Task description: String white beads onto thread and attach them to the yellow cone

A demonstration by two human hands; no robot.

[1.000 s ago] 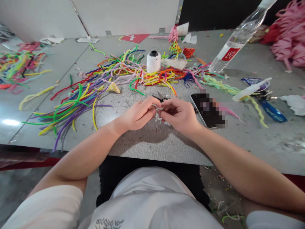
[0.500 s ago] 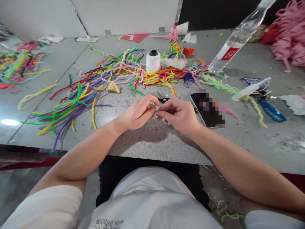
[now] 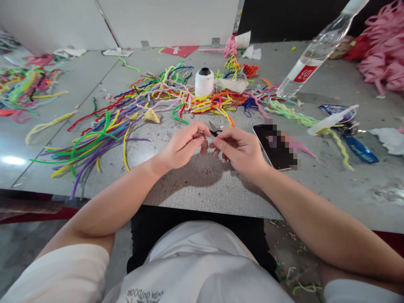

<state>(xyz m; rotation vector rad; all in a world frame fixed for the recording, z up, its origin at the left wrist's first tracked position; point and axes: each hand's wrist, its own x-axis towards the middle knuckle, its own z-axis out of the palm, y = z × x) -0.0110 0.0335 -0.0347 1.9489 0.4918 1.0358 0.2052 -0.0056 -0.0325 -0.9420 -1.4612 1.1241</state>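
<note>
My left hand (image 3: pixel 187 145) and my right hand (image 3: pixel 239 150) are held close together above the near part of the table, fingertips almost meeting. Thumb and fingers are pinched on both hands. A thin, pale strand seems to run between them, too fine to name. Just behind the fingertips lie small dark scissors (image 3: pixel 215 127), partly hidden by my right hand. A phone (image 3: pixel 272 147) lies to the right of that hand. Beyond them, a white thread spool (image 3: pixel 204 83) stands among colourful fuzzy strips (image 3: pixel 164 90).
More fuzzy strips (image 3: pixel 86 162) spread over the left side. A tilted-looking water bottle (image 3: pixel 304 71) stands back right, near a pink ribbon heap (image 3: pixel 385 54). On the right lie a white tube (image 3: pixel 331 121) and a blue strap (image 3: pixel 361 148). White panels (image 3: pixel 170 21) edge the back.
My fingertips have drawn slightly apart, and my right thumb and fingers have shifted a little to the right. The objects on the table stay where they were.
</note>
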